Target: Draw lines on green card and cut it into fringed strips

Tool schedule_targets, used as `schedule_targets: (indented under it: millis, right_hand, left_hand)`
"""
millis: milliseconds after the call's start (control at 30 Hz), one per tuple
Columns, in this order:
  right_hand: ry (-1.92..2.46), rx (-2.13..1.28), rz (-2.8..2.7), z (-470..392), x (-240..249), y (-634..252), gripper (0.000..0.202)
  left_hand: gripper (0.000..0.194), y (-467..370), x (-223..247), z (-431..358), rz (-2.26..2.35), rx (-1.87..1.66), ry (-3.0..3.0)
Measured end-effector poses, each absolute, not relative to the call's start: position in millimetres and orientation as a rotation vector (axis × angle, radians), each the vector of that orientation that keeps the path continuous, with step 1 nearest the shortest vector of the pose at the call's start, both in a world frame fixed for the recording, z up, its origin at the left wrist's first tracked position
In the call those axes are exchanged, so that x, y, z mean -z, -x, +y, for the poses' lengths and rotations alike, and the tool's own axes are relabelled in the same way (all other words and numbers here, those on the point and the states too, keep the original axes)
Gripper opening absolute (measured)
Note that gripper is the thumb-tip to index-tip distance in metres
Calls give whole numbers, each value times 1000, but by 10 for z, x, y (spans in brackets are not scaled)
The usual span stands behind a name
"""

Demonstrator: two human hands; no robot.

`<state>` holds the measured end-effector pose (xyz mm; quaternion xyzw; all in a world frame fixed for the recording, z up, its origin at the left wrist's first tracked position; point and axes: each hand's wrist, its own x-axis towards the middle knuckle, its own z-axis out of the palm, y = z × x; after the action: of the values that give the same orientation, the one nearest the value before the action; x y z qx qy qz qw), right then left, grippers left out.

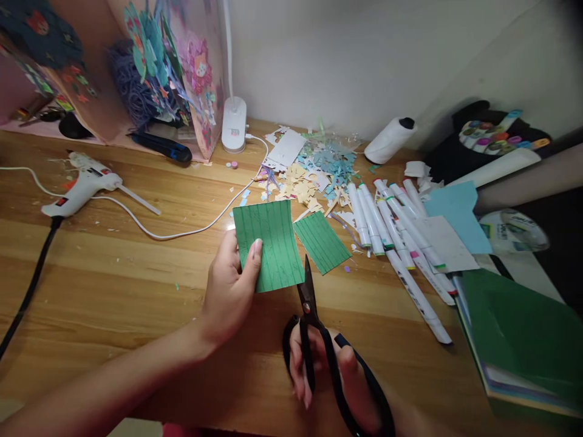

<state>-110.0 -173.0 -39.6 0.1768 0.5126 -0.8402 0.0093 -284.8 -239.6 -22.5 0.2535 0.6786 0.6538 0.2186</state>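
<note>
My left hand (230, 291) pinches a green piece of paper (273, 243) marked with dark lines, thumb on top and fingers behind. My right hand (350, 370) grips black-handled scissors (308, 297), its fingers in the handle loops. The blades stand at the paper's lower right corner, one blade partly behind it; whether they touch the paper I cannot tell. Just to the right, a second lined green piece of paper (322, 243) lies flat on the wooden table.
Paper scraps (303, 182) are heaped at the back. White markers (401, 218) lie at right, beside a stack of coloured paper (523, 340). At left are a glue gun (82, 182), a white cable (168, 235) and a utility knife (160, 145). A thread spool (389, 141) stands near the wall.
</note>
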Motion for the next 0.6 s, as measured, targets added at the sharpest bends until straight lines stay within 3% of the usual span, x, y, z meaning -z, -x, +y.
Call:
schedule_targets:
  millis: [600]
  right_hand:
    - [-553,2571,1661,-1740,450,1048,66]
  left_hand:
    - [22,2844,225,-2404,1861,-1802,-648]
